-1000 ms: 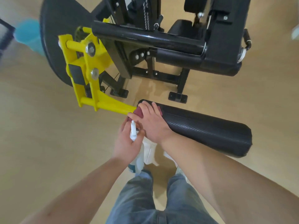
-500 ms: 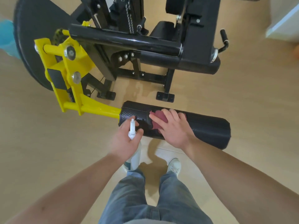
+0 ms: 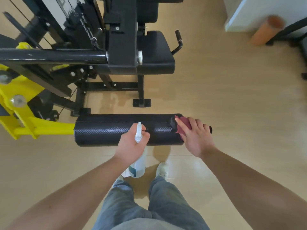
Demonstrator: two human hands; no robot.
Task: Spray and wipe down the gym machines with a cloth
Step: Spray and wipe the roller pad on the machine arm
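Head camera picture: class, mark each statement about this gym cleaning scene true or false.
1. The left hand grips a spray bottle. True.
2. The black roller pad is joined to a yellow arm. True.
3. The right hand presses the cloth on the yellow arm. False: it presses the red cloth on the roller pad's right end.
4. The spray bottle stands on the floor. False: the left hand holds it in the air.

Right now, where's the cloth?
Head view: the cloth lies under the right hand at the right end of the roller pad, right of the spray bottle.
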